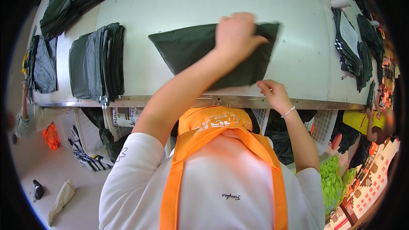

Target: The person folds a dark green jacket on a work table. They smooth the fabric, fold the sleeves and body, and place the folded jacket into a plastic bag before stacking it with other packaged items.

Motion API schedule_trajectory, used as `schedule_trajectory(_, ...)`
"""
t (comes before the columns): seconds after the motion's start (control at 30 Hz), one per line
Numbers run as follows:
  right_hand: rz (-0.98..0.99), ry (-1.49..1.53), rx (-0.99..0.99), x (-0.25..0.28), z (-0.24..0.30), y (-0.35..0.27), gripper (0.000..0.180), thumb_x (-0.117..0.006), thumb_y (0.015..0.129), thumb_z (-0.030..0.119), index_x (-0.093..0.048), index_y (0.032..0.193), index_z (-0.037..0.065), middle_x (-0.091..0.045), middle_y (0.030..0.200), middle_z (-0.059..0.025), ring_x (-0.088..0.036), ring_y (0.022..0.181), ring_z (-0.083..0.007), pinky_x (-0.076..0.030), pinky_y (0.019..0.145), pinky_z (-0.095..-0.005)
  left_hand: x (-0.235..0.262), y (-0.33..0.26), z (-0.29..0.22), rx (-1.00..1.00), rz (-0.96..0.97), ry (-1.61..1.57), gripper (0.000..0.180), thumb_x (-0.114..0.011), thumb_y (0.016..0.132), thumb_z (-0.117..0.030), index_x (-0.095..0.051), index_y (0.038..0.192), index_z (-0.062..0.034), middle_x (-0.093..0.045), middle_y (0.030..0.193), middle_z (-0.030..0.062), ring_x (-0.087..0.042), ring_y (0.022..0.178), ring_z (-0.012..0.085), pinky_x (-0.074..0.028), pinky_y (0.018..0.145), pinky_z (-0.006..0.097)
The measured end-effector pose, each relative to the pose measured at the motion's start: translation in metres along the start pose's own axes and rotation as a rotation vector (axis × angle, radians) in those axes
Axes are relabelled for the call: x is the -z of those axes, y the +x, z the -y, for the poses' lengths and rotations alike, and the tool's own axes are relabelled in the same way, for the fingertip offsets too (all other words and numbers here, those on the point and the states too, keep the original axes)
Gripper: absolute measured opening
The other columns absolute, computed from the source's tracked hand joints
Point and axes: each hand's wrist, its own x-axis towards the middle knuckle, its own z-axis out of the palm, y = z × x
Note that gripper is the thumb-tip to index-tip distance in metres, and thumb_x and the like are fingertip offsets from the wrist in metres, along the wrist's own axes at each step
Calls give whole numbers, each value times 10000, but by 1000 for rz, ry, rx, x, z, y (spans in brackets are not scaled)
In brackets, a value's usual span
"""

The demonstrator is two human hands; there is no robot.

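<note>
A flat dark green-black plastic bag (187,47) lies on the pale worktable in front of me, wide at its far edge and narrower toward me. My left hand (238,34) reaches across onto the bag's far right part, with its thumb spread away from the other fingers. Motion blurs the hand a little, and its fingertips are turned away from view. At the bag's near right corner is my right hand (276,96), its fingers loosely bent and partly apart. Those fingertips are close to the corner; whether they touch it I cannot tell.
To the left stands a stack of folded dark bags (96,64), with a larger dark pile (81,0) behind it. More dark bags (351,47) lie along the right side. The table's metal edge (170,101) runs before me. White baskets (326,127) are below; co-workers stand at both sides.
</note>
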Motion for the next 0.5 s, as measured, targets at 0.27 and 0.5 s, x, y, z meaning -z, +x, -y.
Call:
schedule_trajectory(0.27, -197, 832, -231, 20, -97, 59, 704, -380, 925, 583, -508, 1222, -43, -592, 1160, -157, -556, 1072, -246, -403, 939, -344, -19, -59, -3, 99, 107, 86, 490, -645, 793, -435, -564, 1162, -123, -519, 1209, 135, -477, 1136, 313, -380, 914, 492)
schedule_trajectory(0.5, -43, 206, 12, -1, -109, 67, 579, -468, 934, 471, -514, 1165, -59, -592, 1096, -182, -551, 1007, -259, -415, 899, -348, -46, -179, 47, 351, -3, 267, 731, -587, 833, -495, -303, 1443, -210, -168, 1528, 135, -155, 1403, 350, -185, 1075, 580)
